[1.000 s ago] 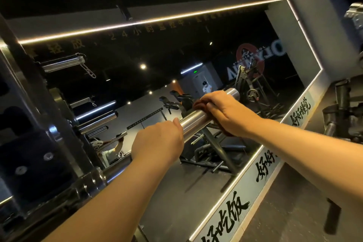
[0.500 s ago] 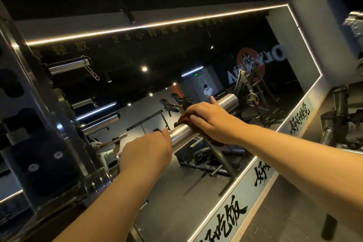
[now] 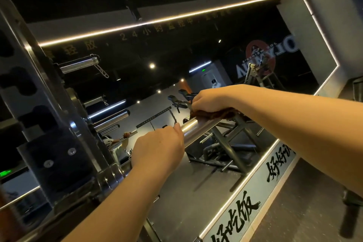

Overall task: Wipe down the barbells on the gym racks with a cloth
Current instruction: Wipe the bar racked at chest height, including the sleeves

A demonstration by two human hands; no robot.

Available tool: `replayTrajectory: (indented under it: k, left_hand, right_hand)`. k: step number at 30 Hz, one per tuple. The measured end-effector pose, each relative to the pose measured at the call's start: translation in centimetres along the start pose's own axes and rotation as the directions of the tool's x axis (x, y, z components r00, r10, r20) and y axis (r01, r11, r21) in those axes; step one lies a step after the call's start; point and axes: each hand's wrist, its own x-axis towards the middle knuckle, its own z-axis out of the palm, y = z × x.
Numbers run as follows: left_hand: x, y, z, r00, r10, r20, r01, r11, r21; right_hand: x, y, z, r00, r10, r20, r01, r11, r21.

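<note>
A shiny steel barbell sleeve (image 3: 198, 128) juts from the rack toward the upper right. My left hand (image 3: 159, 148) curls round the sleeve close to the rack. Farther out, my right hand (image 3: 211, 100) holds a dark brown cloth (image 3: 214, 114) down on top of the sleeve, fingers curled over it. The cloth hangs partly under my right wrist, and my right forearm hides the sleeve's outer end.
The dark steel rack upright (image 3: 59, 133) stands at the left with chrome pegs (image 3: 78, 65) sticking out. A large wall mirror (image 3: 196, 65) with a lit border faces me, reflecting gym machines. A black machine (image 3: 351, 202) sits at the right edge.
My right hand slid with the cloth along the sleeve toward the rack, so it now sits nearer my left hand. The view shifted a little, and my right forearm now covers the sleeve's tip.
</note>
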Motion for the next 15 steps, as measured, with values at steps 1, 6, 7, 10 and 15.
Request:
replayTrajectory:
  k: [1,6,7,10,15]
  left_hand:
    - [0.0,0.0,0.0,1.000,0.010,-0.003,-0.010,1.000,0.014]
    - [0.1,-0.1,-0.1,0.999,0.050,0.021,-0.051,0.996,0.070]
    - [0.1,-0.2,-0.1,0.999,0.037,0.020,-0.038,0.997,0.067]
    - [0.0,-0.1,0.3,1.000,0.011,0.020,-0.012,0.999,0.042]
    - [0.0,0.0,-0.1,0.997,0.043,0.056,-0.044,0.999,0.018]
  right_hand:
    - [0.1,1.0,-0.4,0.999,0.040,-0.035,-0.038,0.998,0.045]
    - [1.1,0.1,0.8,0.994,0.019,-0.108,-0.035,0.988,-0.150]
    - [0.9,-0.9,1.7,0.989,-0.066,-0.136,0.042,0.984,-0.174]
    - [-1.7,-1.8,3.9,0.904,-0.302,-0.303,0.309,0.951,-0.025]
    - [-2.4,3.5,3.4,0.884,-0.252,-0.393,0.323,0.938,0.126]
